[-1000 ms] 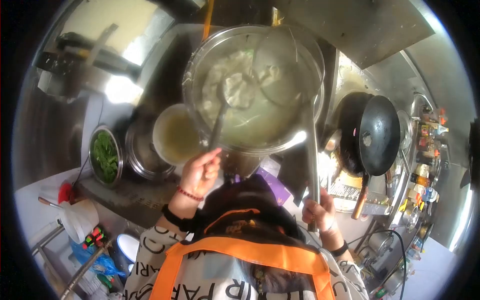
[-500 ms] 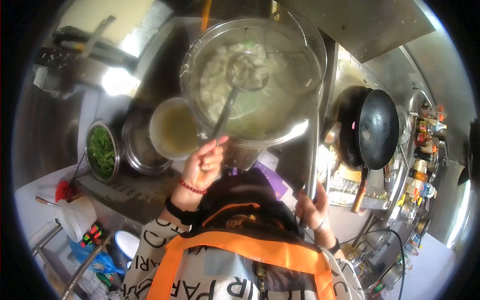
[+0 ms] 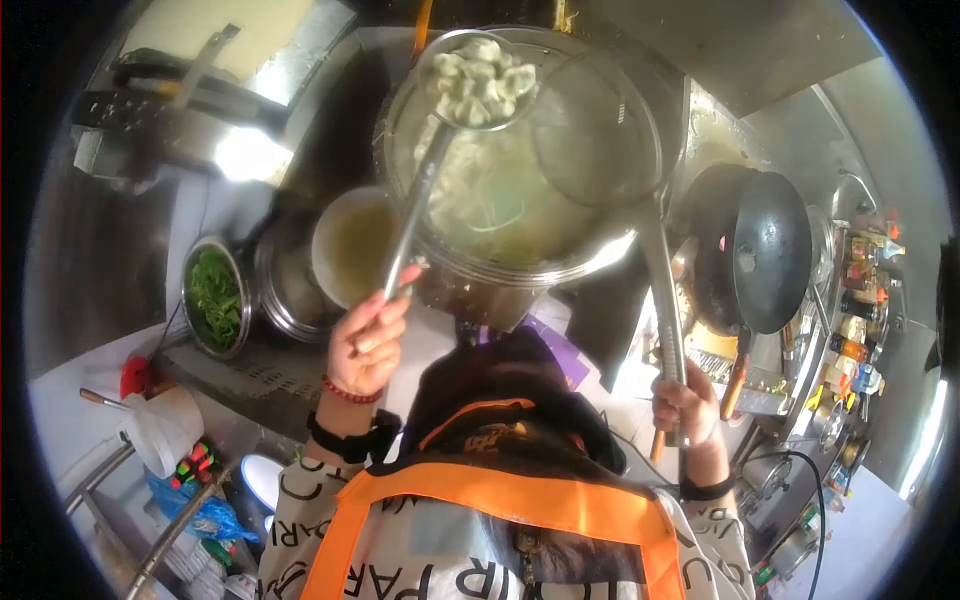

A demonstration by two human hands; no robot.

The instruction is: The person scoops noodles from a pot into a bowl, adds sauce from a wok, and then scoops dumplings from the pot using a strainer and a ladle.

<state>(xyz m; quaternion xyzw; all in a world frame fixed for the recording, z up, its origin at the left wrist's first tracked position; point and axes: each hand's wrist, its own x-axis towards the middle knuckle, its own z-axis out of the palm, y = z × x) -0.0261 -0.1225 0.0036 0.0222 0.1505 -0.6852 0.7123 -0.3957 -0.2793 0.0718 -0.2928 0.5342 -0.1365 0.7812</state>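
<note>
My left hand (image 3: 368, 345) is closed round the handle of a metal ladle (image 3: 478, 80), whose bowl is full of pale dumplings (image 3: 485, 82) and hangs over the pot's upper left rim. In the large steel pot (image 3: 500, 268) there is cloudy liquid with more pale pieces at its left side. My right hand (image 3: 690, 405) grips the long handle of a round strainer (image 3: 598, 128), its mesh over the right part of the pot. A white bowl of yellowish broth (image 3: 357, 247) stands at the pot's lower left.
Green leaves (image 3: 214, 298) fill a steel bowl at the left, beside a metal container (image 3: 283, 275). At the right are a black wok (image 3: 772, 252) and a shelf of bottles (image 3: 850, 347). A white bucket (image 3: 165, 430) stands at lower left.
The ladle has risen out of the pot with dumplings, moving up and slightly left. My left hand has moved down and left; my right hand has shifted right with the strainer's handle.
</note>
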